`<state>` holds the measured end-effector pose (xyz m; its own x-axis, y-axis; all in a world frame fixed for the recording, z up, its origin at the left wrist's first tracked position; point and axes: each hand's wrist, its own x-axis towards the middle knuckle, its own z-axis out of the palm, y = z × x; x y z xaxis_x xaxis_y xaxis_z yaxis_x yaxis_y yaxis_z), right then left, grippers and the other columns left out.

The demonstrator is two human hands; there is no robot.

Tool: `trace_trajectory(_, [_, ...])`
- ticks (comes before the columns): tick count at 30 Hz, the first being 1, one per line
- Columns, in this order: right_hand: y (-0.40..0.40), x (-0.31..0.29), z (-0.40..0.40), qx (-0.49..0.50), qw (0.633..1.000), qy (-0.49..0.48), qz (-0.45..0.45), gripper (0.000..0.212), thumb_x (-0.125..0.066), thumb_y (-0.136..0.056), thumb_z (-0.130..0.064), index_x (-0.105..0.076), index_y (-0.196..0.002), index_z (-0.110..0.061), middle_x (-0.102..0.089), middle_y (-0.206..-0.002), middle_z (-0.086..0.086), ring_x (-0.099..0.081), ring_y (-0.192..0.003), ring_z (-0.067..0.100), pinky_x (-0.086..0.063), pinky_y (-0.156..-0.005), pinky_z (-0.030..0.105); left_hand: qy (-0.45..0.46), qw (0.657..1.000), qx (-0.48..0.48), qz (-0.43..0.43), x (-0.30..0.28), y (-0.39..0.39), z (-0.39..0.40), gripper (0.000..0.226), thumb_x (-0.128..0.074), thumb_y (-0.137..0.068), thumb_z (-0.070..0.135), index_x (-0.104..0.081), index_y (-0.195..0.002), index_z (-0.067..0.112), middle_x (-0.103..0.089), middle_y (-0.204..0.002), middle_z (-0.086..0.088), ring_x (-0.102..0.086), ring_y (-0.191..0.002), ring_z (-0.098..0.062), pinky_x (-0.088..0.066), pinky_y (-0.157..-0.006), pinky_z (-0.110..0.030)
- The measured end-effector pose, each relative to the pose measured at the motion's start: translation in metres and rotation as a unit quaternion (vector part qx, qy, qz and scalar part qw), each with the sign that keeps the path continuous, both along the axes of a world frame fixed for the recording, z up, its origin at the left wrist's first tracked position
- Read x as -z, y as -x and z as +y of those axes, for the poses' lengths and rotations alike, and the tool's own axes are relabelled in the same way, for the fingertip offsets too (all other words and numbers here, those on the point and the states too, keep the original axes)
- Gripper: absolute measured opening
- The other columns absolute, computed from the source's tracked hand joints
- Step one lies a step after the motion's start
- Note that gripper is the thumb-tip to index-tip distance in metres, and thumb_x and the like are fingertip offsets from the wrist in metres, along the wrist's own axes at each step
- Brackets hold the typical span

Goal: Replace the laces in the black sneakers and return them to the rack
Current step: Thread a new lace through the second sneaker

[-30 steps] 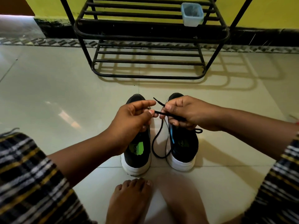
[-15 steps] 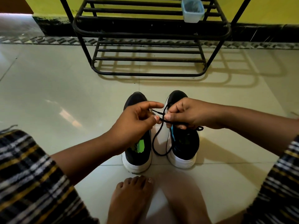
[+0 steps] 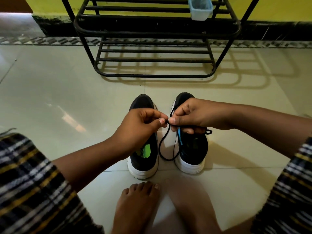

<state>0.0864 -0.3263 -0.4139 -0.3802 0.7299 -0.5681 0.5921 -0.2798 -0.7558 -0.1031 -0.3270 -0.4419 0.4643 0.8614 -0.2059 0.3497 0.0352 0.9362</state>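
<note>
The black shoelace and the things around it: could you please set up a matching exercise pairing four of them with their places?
Things:
1. black shoelace
2. pale blue plastic container
3. green insole label
4. black sneakers

Places:
A. on the floor in front of the rack
B. inside the left-side sneaker
C. pinched by both hands, looping down between the shoes
D. on a rack shelf

Pairs: 1-C, 2-D, 3-B, 4-A. The left hand and right hand meet at the lace.
</note>
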Motion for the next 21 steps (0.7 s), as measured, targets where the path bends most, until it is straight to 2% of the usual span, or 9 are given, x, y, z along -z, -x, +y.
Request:
trace_trajectory(3, [0.0001,0.0023,-0.0011,0.009,1.0,0.022,0.009,0.027,-0.053,-0.094,-0.029,-0.067,-0.087,-0.007,-0.049,-0.051,0.0,-0.038,-0.046,0.012,-0.032,-0.043,0.02,0.012,1.0,-0.024,-0.007,-0.0016,-0.0004,0.0087,0.01,-0.064,-0.088,0.011,-0.07,-0.09,0.019,-0.069,-0.076,0.008,-0.061,-0.065,0.007,-0.042,-0.056,-0.005])
trace_trajectory(8, [0.0002,0.0001,-0.0001,0.033,0.998,0.04,0.026,0.026,-0.054,-0.093,-0.028,-0.066,-0.092,-0.005,-0.052,-0.056,-0.001,-0.043,-0.046,0.009,-0.035,-0.041,0.019,0.039,0.998,-0.039,-0.029,-0.0038,0.0005,0.0101,0.011,-0.068,-0.082,0.006,-0.069,-0.084,0.017,-0.068,-0.067,0.007,-0.061,-0.061,0.004,-0.043,-0.055,-0.007])
trace_trajectory(13, [0.0048,0.0039,-0.0035,0.042,0.999,0.014,0.023,0.025,-0.053,-0.095,-0.024,-0.067,-0.094,-0.004,-0.049,-0.057,-0.002,-0.042,-0.047,0.008,-0.035,-0.045,0.02,0.06,0.996,-0.035,-0.047,-0.0037,-0.0016,0.0078,0.016,-0.068,-0.082,0.006,-0.067,-0.095,0.017,-0.066,-0.072,0.002,-0.063,-0.064,0.0,-0.046,-0.057,-0.011])
trace_trajectory(16, [0.0036,0.0043,-0.0033,0.063,0.998,-0.003,0.021,0.023,-0.053,-0.094,-0.022,-0.068,-0.091,-0.005,-0.048,-0.056,-0.002,-0.041,-0.047,0.008,-0.034,-0.045,0.02,0.126,0.989,-0.054,-0.059,-0.003,-0.0005,0.0107,0.021,-0.066,-0.085,0.011,-0.065,-0.102,0.024,-0.067,-0.076,0.007,-0.062,-0.07,0.0,-0.045,-0.063,-0.02])
trace_trajectory(18, [0.003,0.0045,-0.003,0.071,0.997,-0.008,0.018,0.024,-0.054,-0.094,-0.023,-0.068,-0.09,-0.005,-0.048,-0.056,-0.002,-0.041,-0.047,0.009,-0.034,-0.045,0.02,0.166,0.983,-0.052,-0.061,-0.0023,-0.0004,0.0111,0.021,-0.066,-0.085,0.015,-0.067,-0.103,0.024,-0.067,-0.078,0.008,-0.06,-0.073,-0.001,-0.044,-0.067,-0.022])
trace_trajectory(21, [0.0057,0.0048,-0.0037,0.066,0.998,-0.012,0.013,0.024,-0.055,-0.094,-0.023,-0.068,-0.091,-0.004,-0.048,-0.055,-0.002,-0.041,-0.047,0.009,-0.035,-0.045,0.02,0.177,0.981,-0.049,-0.057,-0.0015,-0.0015,0.0095,0.015,-0.064,-0.086,0.02,-0.069,-0.1,0.023,-0.067,-0.082,0.006,-0.057,-0.074,-0.004,-0.045,-0.069,-0.022])
